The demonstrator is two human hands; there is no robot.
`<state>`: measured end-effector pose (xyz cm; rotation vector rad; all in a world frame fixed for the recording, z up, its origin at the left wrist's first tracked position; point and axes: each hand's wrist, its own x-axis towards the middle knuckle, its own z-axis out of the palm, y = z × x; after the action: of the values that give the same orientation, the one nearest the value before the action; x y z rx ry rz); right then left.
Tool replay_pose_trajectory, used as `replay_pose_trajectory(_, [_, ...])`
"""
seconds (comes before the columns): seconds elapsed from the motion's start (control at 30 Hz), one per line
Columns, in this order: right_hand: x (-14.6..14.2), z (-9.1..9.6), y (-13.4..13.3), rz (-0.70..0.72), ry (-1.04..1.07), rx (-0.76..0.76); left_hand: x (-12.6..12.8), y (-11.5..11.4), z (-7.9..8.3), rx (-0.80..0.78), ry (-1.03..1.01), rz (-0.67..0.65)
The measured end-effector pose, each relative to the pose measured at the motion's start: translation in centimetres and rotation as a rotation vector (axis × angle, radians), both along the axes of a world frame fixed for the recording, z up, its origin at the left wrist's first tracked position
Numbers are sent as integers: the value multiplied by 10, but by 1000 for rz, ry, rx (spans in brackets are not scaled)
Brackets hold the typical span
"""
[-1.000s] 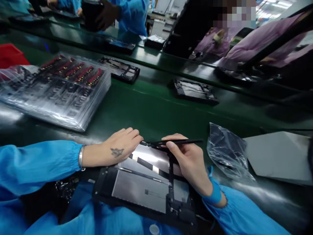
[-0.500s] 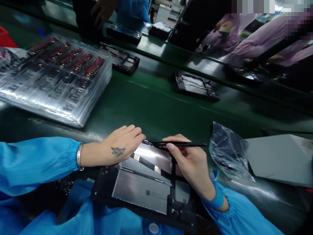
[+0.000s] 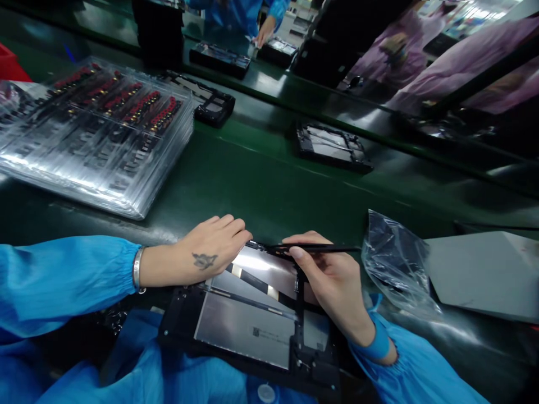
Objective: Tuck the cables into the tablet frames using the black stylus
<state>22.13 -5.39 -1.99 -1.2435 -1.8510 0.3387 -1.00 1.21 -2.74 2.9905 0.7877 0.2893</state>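
Note:
An opened tablet (image 3: 248, 325) in a black frame lies in front of me, with silver panels and dark flat cables showing. My left hand (image 3: 217, 247) is closed at its far left edge, fingers curled over and tips hidden. Across from it, my right hand (image 3: 332, 280) pinches slim black tweezers (image 3: 324, 248) between thumb and fingers. The tweezers lie nearly level, their tips pointing left at the tablet's far edge, close to my left fingers. What the tips touch is too small to tell.
Stacked clear plastic trays (image 3: 96, 140) with red-and-black parts stand at left. A clear bag (image 3: 396, 264) and grey box (image 3: 484, 275) lie at right. Another tablet unit (image 3: 332, 146) sits farther back. A co-worker's hand (image 3: 266, 31) is across the bench, pink sleeves (image 3: 455, 73) beyond.
My hands, the tweezers and the tablet hold almost the same pose. Across the bench, the co-worker's hand has moved right, to a unit there. The units farther back have shifted slightly left.

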Motion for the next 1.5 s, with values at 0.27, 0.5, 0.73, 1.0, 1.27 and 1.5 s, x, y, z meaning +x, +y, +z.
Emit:
replay_pose_trajectory(0.27, [-1,3,0,12,-15,13,-3,2,-6,55,-78,-24])
replay_pose_trajectory(0.5, [0,4,-3,0,-9,5,-3,0,-5,35,-76,-23])
replay_pose_trajectory(0.73, [-1,3,-1,14,-29,7,-2,1,-6,54,-83,-23])
replay_pose_trajectory(1.0, [-2,5,-2,0,-9,13,-2,0,-5,46,-82,-22])
replay_pose_trajectory(1.27, [-3,5,-2,-13,-37,-3,-2,0,-4,61,-76,-21])
replay_pose_trajectory(1.5, [-2,5,-2,-6,-46,-9,-2,0,-6,47,-59,-16])
